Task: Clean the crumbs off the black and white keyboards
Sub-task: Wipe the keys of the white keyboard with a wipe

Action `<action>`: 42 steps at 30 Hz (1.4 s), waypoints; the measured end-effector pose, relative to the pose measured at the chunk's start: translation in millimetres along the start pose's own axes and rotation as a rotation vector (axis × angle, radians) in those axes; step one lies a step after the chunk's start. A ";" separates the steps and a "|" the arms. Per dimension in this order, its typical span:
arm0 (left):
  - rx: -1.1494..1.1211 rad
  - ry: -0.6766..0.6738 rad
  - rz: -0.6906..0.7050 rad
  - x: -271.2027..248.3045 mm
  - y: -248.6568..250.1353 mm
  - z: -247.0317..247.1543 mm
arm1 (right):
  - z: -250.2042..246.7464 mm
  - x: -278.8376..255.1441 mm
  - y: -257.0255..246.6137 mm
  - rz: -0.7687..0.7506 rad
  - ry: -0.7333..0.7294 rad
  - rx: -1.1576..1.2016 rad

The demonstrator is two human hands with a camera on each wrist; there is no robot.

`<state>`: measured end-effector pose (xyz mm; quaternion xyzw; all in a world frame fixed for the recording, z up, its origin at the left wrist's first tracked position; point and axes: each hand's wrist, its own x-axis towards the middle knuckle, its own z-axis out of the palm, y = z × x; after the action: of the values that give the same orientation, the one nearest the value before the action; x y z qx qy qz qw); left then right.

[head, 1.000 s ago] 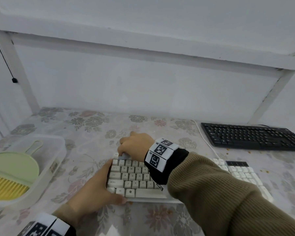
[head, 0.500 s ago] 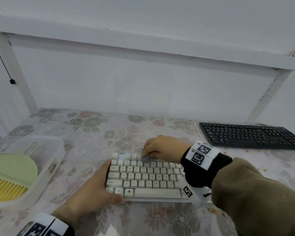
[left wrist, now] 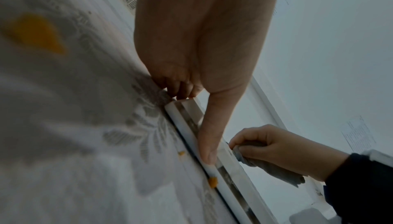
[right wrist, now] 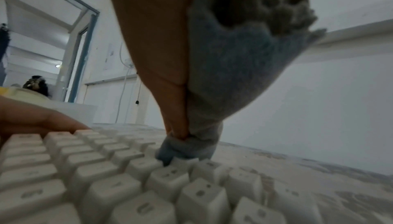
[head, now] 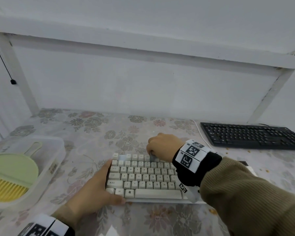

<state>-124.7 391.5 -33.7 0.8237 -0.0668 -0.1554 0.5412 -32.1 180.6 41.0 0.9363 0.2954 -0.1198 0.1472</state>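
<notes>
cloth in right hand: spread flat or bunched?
Bunched. The right hand grips the grey cloth in a wad, its tip pressed between keys of the white keyboard.

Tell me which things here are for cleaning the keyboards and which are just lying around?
For the job: white keyboard, black keyboard, grey cloth in the right hand, left hand steadying, crumbs.

Lying about for now: plastic box, green dustpan, yellow brush.
</notes>
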 end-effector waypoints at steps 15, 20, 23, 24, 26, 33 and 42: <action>-0.005 -0.011 0.007 0.7 -2.0 -0.3 | 22.8 -40.0 44.9 -0.106 0.047 0.339; -0.005 -0.012 0.004 1.5 -3.6 -1.2 | 33.6 -56.8 63.7 -0.076 0.057 0.317; -0.006 -0.016 0.000 1.4 -4.4 -1.4 | 37.7 -63.5 72.7 -0.048 0.053 0.321; -0.005 -0.015 -0.001 1.4 -4.5 -1.1 | 38.1 -66.2 75.5 -0.037 0.048 0.307; -0.001 -0.006 -0.003 1.1 -4.9 -0.4 | 38.5 -71.6 80.1 -0.029 0.036 0.260; 0.004 0.010 -0.017 1.1 -4.1 0.1 | 32.7 -61.2 67.5 0.004 0.008 0.043; -0.005 -0.003 -0.006 1.4 -3.0 0.5 | 40.4 -37.0 67.1 0.158 0.032 0.030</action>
<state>-123.7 391.9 -36.9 0.8224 -0.0648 -0.1585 0.5426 -27.6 95.0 28.8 0.9606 0.2213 -0.0972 0.1374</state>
